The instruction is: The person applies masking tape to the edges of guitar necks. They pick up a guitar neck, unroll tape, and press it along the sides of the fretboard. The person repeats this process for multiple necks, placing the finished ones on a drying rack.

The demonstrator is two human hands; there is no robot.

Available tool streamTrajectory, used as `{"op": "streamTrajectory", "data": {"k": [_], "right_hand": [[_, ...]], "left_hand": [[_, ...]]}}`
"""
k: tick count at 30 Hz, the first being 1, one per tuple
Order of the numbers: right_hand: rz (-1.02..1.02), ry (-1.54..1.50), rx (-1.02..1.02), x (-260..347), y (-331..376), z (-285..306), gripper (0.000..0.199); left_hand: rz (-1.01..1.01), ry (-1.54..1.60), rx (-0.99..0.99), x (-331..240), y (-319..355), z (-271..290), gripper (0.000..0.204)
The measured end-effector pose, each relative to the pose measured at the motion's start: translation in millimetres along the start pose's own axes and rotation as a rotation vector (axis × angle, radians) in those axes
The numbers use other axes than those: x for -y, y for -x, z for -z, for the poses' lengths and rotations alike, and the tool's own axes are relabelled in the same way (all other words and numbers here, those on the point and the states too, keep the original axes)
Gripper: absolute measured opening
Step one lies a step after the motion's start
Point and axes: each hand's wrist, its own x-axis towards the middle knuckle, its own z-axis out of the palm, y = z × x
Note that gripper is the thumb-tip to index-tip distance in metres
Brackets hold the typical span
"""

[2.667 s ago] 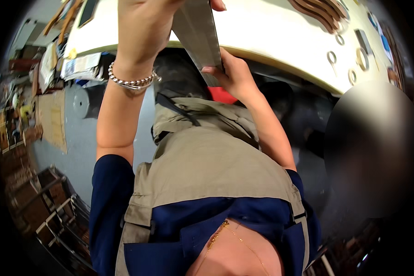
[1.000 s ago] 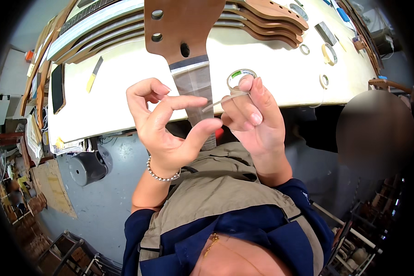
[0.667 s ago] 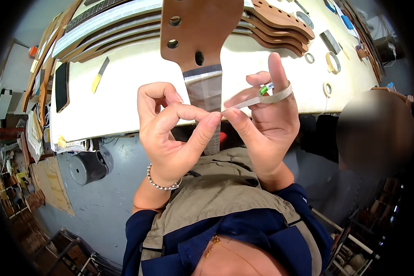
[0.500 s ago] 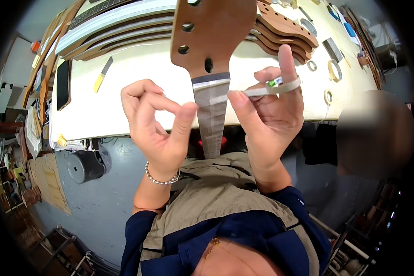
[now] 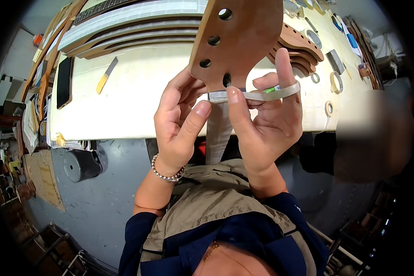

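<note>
- The left hand [image 5: 181, 124] cupped the near side of the brown wooden guitar headstock with four round peg holes [image 5: 234, 39], its grip closed on the wood just below it — steadying the neck upright over the cream worktop [image 5: 138, 87].
- The pale masking-tape strip [image 5: 262, 95] ran taut across the neck, kept flat for wrapping.
- The right hand [image 5: 267, 124] pinched that strip under its thumb, the tape roll ringing its raised finger.

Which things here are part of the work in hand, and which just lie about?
In hand: guitar neck, tape roll on right hand, tape strip, left hand.
Lying about: stacked necks, spare tape rolls, scraper, phone, bench.
</note>
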Motion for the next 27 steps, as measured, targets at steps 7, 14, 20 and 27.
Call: {"op": "streamTrajectory", "data": {"k": [7, 14, 20, 27], "right_hand": [[-0.067, -0.059, -0.017, 1.8, -0.2, -0.2, 0.058], [0.013, -0.002, 0.016, 1.8, -4.0, 0.3, 0.057], [-0.044, 0.002, 0.03, 3.9, -4.5, 1.5, 0.058], [-0.199, -0.069, 0.07, 9.8, -4.1, 6.0, 0.065]], "left_hand": [[0.009, 0.038, -0.001, -0.9, -1.6, 1.0, 0.049], [0.029, 0.034, -0.021, -0.8, -1.8, 0.1, 0.049], [0.015, 0.042, -0.03, -2.0, -4.3, 0.7, 0.042], [0.013, 0.005, -0.073, -2.4, -4.6, -2.0, 0.042]]}}
